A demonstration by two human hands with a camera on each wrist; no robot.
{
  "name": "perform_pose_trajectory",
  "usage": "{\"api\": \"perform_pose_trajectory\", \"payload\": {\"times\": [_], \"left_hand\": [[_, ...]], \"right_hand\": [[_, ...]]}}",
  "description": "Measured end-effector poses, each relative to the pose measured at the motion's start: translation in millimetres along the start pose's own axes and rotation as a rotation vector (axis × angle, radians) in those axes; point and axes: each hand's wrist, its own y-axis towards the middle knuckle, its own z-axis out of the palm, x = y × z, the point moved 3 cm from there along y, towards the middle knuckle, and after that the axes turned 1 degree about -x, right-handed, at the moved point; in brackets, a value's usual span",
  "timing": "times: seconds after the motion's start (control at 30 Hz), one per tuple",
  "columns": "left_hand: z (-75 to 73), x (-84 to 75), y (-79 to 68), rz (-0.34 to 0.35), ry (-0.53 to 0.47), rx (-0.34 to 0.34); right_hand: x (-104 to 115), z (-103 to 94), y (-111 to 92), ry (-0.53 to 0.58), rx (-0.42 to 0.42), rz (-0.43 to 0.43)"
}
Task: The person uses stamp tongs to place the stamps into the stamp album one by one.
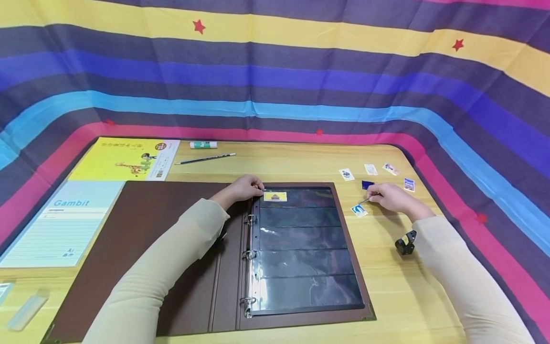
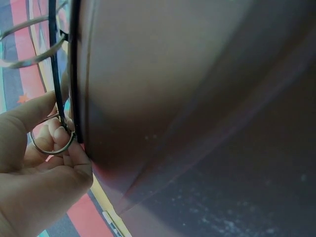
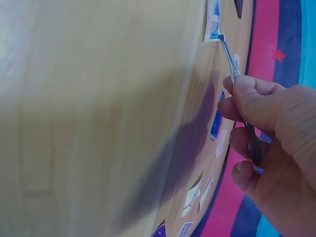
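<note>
A brown ring binder [image 1: 172, 248] lies open on the wooden table [image 1: 301, 162]. A clear pocket page [image 1: 301, 248] sits on its rings, with one yellow stamp [image 1: 275, 196] in the top pocket. My left hand [image 1: 257, 187] pinches the page's top left corner, its fingers [image 2: 64, 140] curled at the upper ring [image 2: 49, 148]. My right hand [image 1: 374, 196] grips metal tweezers [image 3: 230, 61] whose tips touch a blue-and-white stamp [image 1: 359, 210] lying on the table right of the binder; it shows again as the stamp [image 3: 213, 24] in the right wrist view.
Several loose stamps [image 1: 370, 169] lie beyond the right hand, one dark blue [image 1: 367, 184]. A small black object [image 1: 406, 243] lies by the right forearm. At the left are a yellow book [image 1: 124, 160], a Gambit notepad [image 1: 64, 224], a pencil [image 1: 206, 159] and a glue stick [image 1: 203, 144]. Striped cloth surrounds the table.
</note>
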Motion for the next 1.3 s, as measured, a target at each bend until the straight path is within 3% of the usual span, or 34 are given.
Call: {"api": "perform_pose_trajectory", "payload": {"times": [0.3,0.57,1.0,1.3], "left_hand": [[-0.1,0.4,1.0,0.010,0.020,-0.002],[0.0,-0.1,0.1,0.004,0.016,0.002],[-1.2,1.8,0.9,0.013,0.017,0.008],[-1.4,2.3,1.6,0.016,0.007,0.010]], "right_hand": [[7.8,-11.1,3.3,0.006,-0.032,0.094],[42.5,-17.5,34.0,0.031,-0.140,0.122],[92.5,14.6,96.1,0.004,-0.228,0.215],[106.0,29.9,111.7,-0.028,-0.201,0.227]]}}
